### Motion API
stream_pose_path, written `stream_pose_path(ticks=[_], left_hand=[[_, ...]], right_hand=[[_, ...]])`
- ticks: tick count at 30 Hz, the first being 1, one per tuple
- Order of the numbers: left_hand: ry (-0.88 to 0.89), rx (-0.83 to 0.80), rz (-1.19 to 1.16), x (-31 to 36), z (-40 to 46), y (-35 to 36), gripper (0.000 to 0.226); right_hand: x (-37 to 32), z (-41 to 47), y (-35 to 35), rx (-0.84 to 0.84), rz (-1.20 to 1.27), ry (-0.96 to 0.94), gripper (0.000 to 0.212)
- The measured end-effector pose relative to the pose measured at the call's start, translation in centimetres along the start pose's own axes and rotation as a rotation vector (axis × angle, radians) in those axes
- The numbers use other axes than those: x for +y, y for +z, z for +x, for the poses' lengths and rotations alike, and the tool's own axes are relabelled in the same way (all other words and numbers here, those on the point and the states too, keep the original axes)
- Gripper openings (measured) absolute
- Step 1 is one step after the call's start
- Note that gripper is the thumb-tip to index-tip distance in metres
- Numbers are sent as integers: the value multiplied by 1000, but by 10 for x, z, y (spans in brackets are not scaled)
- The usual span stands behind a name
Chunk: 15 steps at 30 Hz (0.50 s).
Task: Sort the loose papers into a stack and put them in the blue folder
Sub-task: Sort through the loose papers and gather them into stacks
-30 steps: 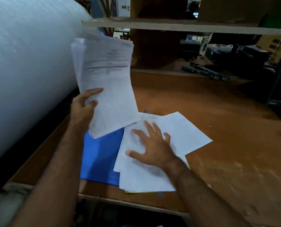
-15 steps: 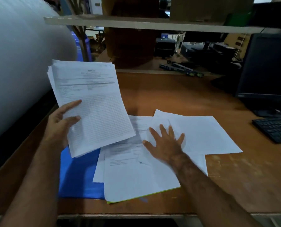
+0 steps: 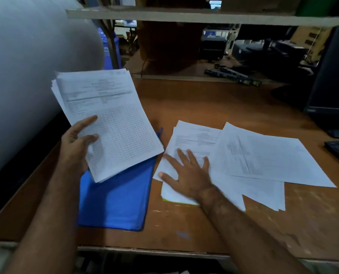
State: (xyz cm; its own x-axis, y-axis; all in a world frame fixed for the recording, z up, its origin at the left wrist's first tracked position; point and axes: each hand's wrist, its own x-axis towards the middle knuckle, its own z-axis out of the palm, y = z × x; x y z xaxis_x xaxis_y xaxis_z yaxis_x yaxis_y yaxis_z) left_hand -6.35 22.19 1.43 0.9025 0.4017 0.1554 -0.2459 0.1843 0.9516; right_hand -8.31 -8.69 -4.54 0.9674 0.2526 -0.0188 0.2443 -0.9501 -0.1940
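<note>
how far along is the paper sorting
Partly done. The left hand holds a gathered stack of printed white sheets above the closed blue plastic folder. The right hand presses flat on the loose white papers spread over the brown wooden desk. Those need collecting; nothing is filed.

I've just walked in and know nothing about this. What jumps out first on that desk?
The eye goes first to a thick stack of printed papers, held up by the left hand above a bright blue folder lying on the wooden desk. To the right, the right hand lies flat with spread fingers on loose white sheets fanned across the desk. A huge pale roll fills the left side.
</note>
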Motion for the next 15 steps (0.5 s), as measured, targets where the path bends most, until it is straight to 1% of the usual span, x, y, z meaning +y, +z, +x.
stream_pose_path(ticks=[2,4,6,8,10,12,14,15], left_hand=[[-21,-36,7,-2,-3,2,54],[-62,-106,38,0,-8,5,54],[-110,-187,57,2,-10,3,53],[-143,-260,72,3,-14,5,53],[-140,-298,69,-1,-15,7,52],[-140,-344,56,-4,-19,15,51],[-131,-370,29,-12,-19,26,52],[-141,-390,26,-14,-18,29,52]], right_hand=[[21,11,-8,-34,-30,36,81],[39,17,-16,-51,-44,42,77],[54,18,-25,7,-53,69,76],[69,12,-34,71,-58,188,84],[80,3,-37,37,-40,345,90],[76,-11,-31,-32,-8,406,92],[61,-21,-27,-28,40,390,90],[54,-21,-27,-7,75,371,85]])
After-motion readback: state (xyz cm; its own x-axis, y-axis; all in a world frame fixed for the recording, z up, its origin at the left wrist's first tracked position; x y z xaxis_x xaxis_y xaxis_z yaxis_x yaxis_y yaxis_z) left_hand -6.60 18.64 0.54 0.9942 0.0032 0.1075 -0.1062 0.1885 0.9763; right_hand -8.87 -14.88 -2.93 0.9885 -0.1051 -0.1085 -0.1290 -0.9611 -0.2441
